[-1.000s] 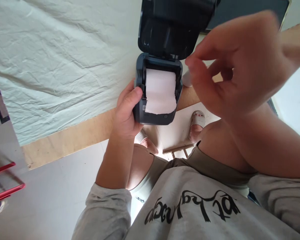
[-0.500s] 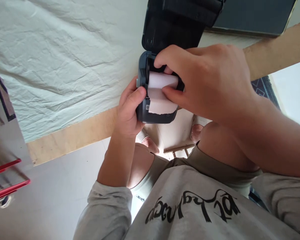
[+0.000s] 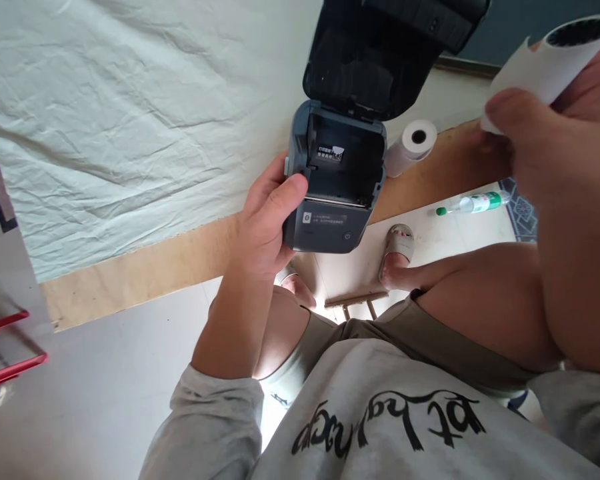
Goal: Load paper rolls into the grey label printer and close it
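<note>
My left hand grips the left side of a small dark label printer, thumb on its top face. The printer's black lid is swung up, and its paper bay shows with only a small printed sticker inside. At the upper right, my right hand is closed around a roll of white paper, its hollow dark core facing up. A second white paper roll stands beside the printer's right side, near the table edge.
A pale wrinkled cloth covers the table, with a bare wooden edge along the front. A dark flat object lies at the upper right. On the floor are a green-capped bottle and a patterned mat.
My right hand has lifted the paper roll out of the printer's bay and carried it to the upper right. The second roll and the bottle now show. My left hand keeps its grip.
</note>
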Action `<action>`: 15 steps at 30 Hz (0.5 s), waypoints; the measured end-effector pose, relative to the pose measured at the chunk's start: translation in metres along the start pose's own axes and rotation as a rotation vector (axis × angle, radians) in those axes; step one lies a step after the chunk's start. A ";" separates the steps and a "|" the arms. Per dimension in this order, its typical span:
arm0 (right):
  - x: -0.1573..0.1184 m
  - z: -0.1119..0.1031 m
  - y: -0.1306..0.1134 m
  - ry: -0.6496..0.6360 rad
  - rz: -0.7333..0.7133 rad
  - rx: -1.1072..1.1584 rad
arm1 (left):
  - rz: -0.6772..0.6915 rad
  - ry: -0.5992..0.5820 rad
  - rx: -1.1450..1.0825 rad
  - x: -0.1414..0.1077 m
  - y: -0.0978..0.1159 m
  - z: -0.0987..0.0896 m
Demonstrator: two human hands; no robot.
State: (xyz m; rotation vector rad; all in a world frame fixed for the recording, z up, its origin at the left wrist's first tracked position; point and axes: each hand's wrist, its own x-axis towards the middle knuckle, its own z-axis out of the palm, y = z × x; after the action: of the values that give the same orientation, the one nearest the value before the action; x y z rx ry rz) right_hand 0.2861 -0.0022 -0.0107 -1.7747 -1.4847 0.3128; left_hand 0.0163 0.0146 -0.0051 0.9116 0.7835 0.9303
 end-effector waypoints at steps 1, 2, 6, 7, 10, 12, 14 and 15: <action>-0.002 -0.001 -0.001 0.029 0.014 -0.041 | -0.001 0.002 -0.005 0.000 0.000 0.000; -0.003 -0.002 -0.004 0.042 0.013 -0.094 | 0.005 0.006 -0.012 0.001 -0.001 0.001; -0.004 -0.001 -0.011 -0.015 -0.128 -0.195 | 0.043 -0.009 -0.048 0.003 -0.005 0.002; -0.004 0.001 -0.010 -0.034 -0.154 -0.201 | 0.047 -0.008 -0.054 0.003 -0.005 0.002; -0.002 0.004 -0.009 -0.129 -0.146 -0.277 | 0.032 0.009 -0.030 0.003 -0.004 0.002; -0.004 0.003 -0.012 -0.154 -0.186 -0.307 | 0.012 0.006 0.005 0.003 -0.003 0.002; -0.009 -0.001 -0.021 -0.052 -0.283 -0.261 | -0.001 0.014 0.013 0.002 -0.001 0.004; -0.013 -0.003 -0.027 -0.001 -0.301 -0.232 | -0.007 0.024 0.005 0.002 -0.001 0.004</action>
State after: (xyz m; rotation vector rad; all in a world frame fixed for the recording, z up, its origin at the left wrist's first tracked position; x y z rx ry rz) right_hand 0.2645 -0.0155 0.0062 -1.6906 -1.8196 -0.0129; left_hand 0.0211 0.0145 -0.0045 0.9033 0.8093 0.9354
